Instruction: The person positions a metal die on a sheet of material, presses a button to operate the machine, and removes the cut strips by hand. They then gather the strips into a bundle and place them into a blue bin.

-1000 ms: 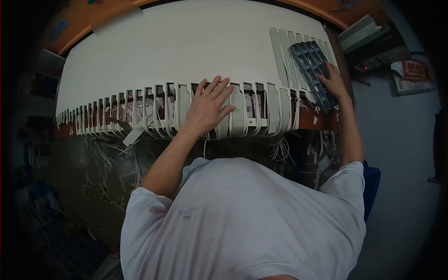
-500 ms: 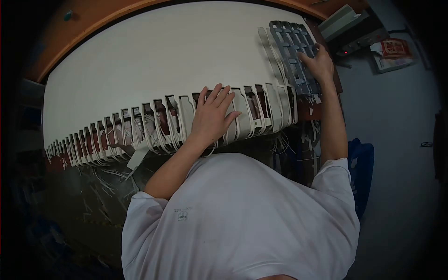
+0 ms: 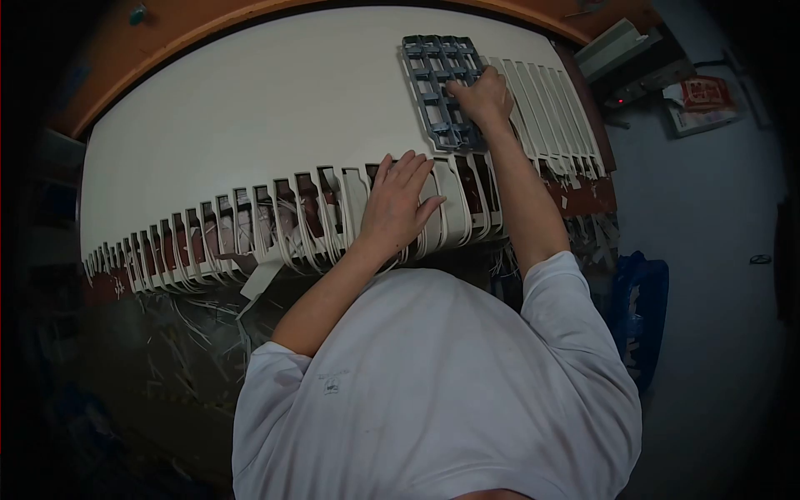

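My right hand is closed on a blue-grey, grid-shaped cutting die, its thumb reaching over the bars. The die lies over the right part of a broad white sheet. My left hand rests palm down with fingers stretched out, at the front edge of the sheet just below the die. Around it the edge is cut into slotted strips that bend down toward my body. Right of the die, the sheet shows a row of long parallel cuts.
A loose white scrap hangs at the front edge, with thin offcuts below. At the right stand a box with a red light and a red-and-white packet. A blue bin is at lower right. An orange frame borders the back.
My right hand has moved left with the cutting die, uncovering the parallel cuts at the right of the sheet. My left hand has shifted slightly right and stays flat.
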`<move>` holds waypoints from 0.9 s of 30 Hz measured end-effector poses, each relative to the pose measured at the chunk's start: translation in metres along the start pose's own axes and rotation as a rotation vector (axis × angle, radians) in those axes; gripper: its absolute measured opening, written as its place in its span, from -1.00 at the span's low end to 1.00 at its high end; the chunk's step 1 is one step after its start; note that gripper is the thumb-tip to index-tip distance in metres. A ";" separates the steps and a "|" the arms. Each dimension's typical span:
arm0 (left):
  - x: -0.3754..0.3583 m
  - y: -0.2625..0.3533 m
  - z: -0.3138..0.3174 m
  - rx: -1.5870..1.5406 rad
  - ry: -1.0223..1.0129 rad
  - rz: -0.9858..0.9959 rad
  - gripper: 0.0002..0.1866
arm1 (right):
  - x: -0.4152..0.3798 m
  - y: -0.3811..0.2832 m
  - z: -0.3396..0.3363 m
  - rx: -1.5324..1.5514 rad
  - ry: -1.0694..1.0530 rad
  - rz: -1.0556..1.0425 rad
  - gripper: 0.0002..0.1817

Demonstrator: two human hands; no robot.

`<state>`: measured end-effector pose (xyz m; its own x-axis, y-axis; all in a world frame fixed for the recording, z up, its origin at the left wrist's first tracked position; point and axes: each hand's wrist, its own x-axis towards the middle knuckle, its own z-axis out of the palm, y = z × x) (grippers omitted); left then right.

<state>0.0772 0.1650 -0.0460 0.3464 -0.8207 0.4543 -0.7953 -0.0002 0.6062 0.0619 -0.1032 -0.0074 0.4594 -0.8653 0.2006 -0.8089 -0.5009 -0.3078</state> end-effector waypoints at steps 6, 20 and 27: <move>0.010 -0.001 -0.003 -0.143 0.031 -0.123 -0.40 | 0.002 0.013 -0.008 -0.008 -0.147 -0.086 -0.03; 0.079 -0.033 0.019 0.252 -0.100 -0.014 -0.36 | -0.007 0.107 -0.028 0.400 -0.252 -0.372 -0.48; 0.079 -0.033 0.017 0.221 -0.127 -0.039 -0.34 | -0.011 0.112 -0.024 0.530 -0.237 -0.365 -0.51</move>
<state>0.1225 0.0902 -0.0408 0.3246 -0.8828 0.3395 -0.8768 -0.1462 0.4581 -0.0427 -0.1491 -0.0224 0.7853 -0.5898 0.1881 -0.3255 -0.6519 -0.6848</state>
